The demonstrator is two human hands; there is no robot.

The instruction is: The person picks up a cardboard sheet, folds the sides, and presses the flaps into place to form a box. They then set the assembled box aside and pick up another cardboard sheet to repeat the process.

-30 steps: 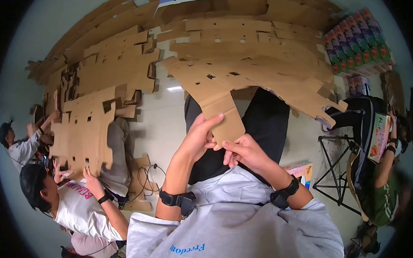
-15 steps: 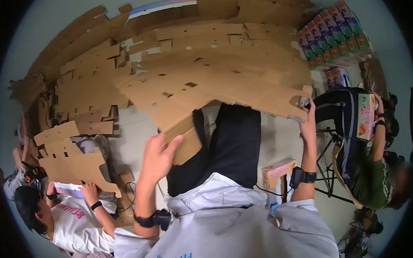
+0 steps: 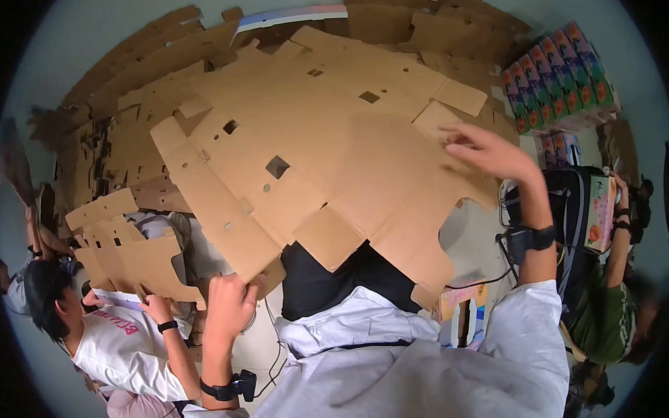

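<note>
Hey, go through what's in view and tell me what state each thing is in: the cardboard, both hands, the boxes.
cardboard sheet, unfolded, flat, held up over the lap.
left hand, closed on the sheet's lower edge.
right hand, open, fingers spread against the sheet.
printed boxes, closed, stacked.
co-worker's cardboard, not yet a box, held at its lower edge.

A packing workshop (flat cardboard blanks (image 3: 160, 82) heaped, printed cartons (image 3: 562, 72) stacked).

Stacked colourful boxes (image 3: 560, 76), co-worker (image 3: 117, 348) nearby
</note>
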